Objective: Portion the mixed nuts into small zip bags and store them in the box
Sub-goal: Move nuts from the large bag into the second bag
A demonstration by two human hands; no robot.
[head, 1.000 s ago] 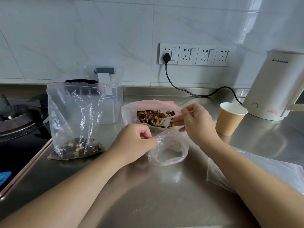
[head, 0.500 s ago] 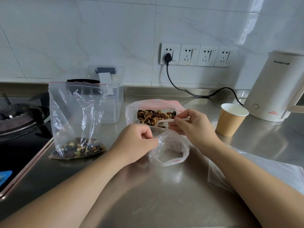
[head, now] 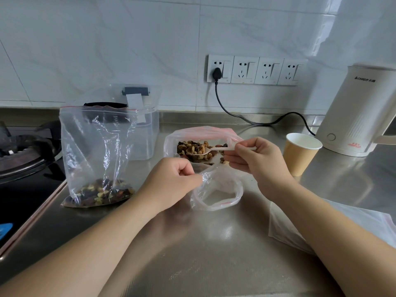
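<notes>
Scooping nuts beside one small empty bag

On the steel table [head: 214, 243], the left hand [head: 171, 183] pinches the rim of one small clear zip bag [head: 216, 194]; the right hand [head: 257, 161] grips one white plastic spoon [head: 205, 150] over the open bag of mixed nuts [head: 201, 146]. Farther left stands one tall clear zip bag [head: 98, 155] holding nuts, then one clear plastic box [head: 145, 133]; one paper cup [head: 300, 155] stands right.

Standing bag [head: 97, 155] left on tabletop [head: 214, 243]; box [head: 145, 133] behind it; nut bag [head: 201, 144] centre; small bag [head: 216, 189] before it; cup [head: 301, 156], kettle [head: 360, 112] right.
</notes>
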